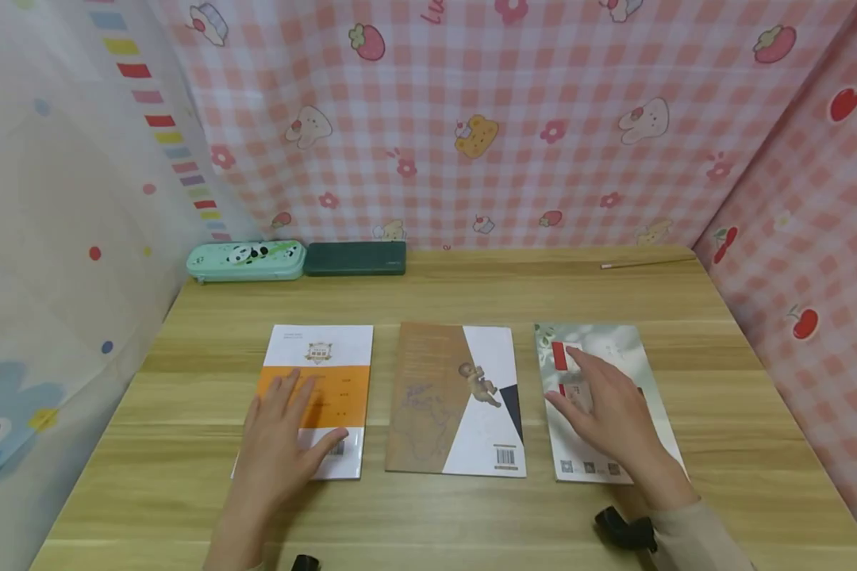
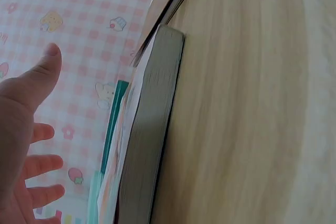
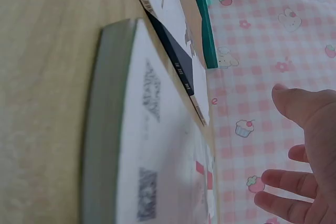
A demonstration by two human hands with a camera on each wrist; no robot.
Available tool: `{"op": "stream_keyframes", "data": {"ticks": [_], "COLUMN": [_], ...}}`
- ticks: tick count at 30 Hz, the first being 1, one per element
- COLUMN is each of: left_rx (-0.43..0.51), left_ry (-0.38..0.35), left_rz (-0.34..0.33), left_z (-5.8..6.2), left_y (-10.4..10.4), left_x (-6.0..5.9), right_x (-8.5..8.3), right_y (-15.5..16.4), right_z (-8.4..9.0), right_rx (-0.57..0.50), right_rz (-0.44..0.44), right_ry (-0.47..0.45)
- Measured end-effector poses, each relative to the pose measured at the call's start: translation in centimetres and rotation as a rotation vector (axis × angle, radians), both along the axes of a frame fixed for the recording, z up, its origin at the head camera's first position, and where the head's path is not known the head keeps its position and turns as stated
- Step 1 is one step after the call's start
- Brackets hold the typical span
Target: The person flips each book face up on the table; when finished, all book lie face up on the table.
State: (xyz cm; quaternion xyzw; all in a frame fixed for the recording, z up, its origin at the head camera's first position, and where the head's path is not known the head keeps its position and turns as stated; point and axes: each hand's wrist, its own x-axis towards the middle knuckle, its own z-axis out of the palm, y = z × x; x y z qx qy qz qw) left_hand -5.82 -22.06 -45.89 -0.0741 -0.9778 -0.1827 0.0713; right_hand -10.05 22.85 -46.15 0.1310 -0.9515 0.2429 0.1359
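Lying just below the left hand (image 1: 277, 446) is the orange-banded book (image 1: 343, 396).

Three books (image 1: 455, 399), two hands (image 1: 277, 440), two cases (image 1: 246, 262)

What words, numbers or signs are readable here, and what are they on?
"e": low on the pink checked curtain.
"lu", apparently: higher on the curtain, cut off by the view's top edge.
Too small or blurred to read: print on the orange book, brown book, pale book and dark green case.
Signs: a barcode on the brown book, QR-like squares on the pale one.
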Motion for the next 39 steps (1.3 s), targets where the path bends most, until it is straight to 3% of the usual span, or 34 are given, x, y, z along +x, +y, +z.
{"op": "stream_keyframes", "data": {"ticks": [8,28,39], "left_rx": [0.038,0.039,0.060], "left_ry": [0.046,0.083,-0.034], "left_rz": [0.023,0.061,0.091], "left_z": [0.0,-0.9,-1.2], "left_y": [-0.8,-2.3,-3.6], "left_x": [0.8,2.3,3.4], "right_x": [-0.7,-2.7,-3.7], "right_y": [-0.9,-2.6,-3.8], "right_z": [0.7,0.5,0.1], "right_rx": [-0.028,-0.043,-0.006], "right_rz": [0.039,0.119,0.113], "right_ry": [-0.054,-0.047,-0.110]}}
